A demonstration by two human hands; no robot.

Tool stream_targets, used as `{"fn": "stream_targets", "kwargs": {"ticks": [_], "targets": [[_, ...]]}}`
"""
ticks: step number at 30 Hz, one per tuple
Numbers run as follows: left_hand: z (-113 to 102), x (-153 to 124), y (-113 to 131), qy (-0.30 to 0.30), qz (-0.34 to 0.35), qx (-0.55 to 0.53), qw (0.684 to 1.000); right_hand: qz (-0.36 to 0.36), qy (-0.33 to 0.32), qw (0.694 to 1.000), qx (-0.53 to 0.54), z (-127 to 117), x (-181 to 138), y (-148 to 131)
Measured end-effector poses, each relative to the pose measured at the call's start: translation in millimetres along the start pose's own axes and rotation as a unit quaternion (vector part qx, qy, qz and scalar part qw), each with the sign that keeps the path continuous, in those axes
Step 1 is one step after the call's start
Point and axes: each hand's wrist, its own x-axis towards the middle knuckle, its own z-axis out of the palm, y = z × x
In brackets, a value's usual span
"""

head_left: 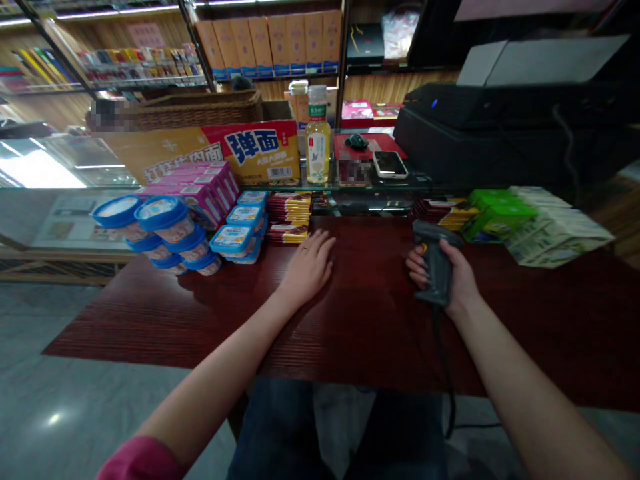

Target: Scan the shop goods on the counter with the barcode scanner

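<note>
My right hand [463,277] grips a dark grey barcode scanner [436,267] by its handle, and its cable hangs down past the table edge. Palm down on the dark red wooden table [360,320], my left hand [309,267] lies flat with nothing in it. Just beyond its fingers is a stack of brown and yellow packets [289,217]. Left of those stand blue-lidded rectangular tubs [233,238], round blue-lidded tubs [165,217] and purple boxes [207,190]. Past the scanner lie more brown and yellow packets [443,215], green packs [497,213] and pale green-white boxes [555,230].
Behind the table, a glass counter holds a noodle carton [263,157], a wicker basket [200,110], a drink bottle [318,143], a phone [389,165] and a computer mouse [357,141]. A black machine [500,143] stands at right. Shelves with boxes [270,43] line the back.
</note>
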Motion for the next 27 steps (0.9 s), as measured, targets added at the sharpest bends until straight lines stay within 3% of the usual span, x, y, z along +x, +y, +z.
{"fn": "stream_targets", "kwargs": {"ticks": [3, 7, 12, 16, 21, 25, 27], "targets": [[22.4, 19.2, 45.6, -0.035, 0.066, -0.064, 0.995, -0.031, 0.025, 0.999, -0.008, -35.6, 1.1, -19.2], [61.6, 73.2, 89.8, -0.03, 0.107, -0.113, 0.987, -0.077, 0.05, 0.996, -0.014, -67.5, 0.6, -36.8], [103.6, 157.5, 110.8, 0.04, 0.12, -0.116, 0.985, -0.099, 0.041, 0.994, 0.013, -76.2, 5.5, -39.9], [126.7, 201.2, 115.7, 0.048, 0.127, -0.107, 0.985, -0.089, 0.039, 0.994, 0.053, -81.3, 12.0, -38.5], [137.4, 214.7, 109.2, 0.062, 0.101, -0.156, 0.981, -0.091, 0.047, 0.991, 0.084, -88.3, 14.7, -40.3], [130.9, 203.8, 103.3, 0.131, 0.079, -0.25, 0.956, -0.091, 0.04, 0.989, 0.112, -86.8, 8.2, -42.7], [122.3, 191.3, 101.6, 0.163, 0.031, -0.298, 0.94, -0.086, 0.027, 0.988, 0.126, -84.6, 1.6, -41.8]]}}
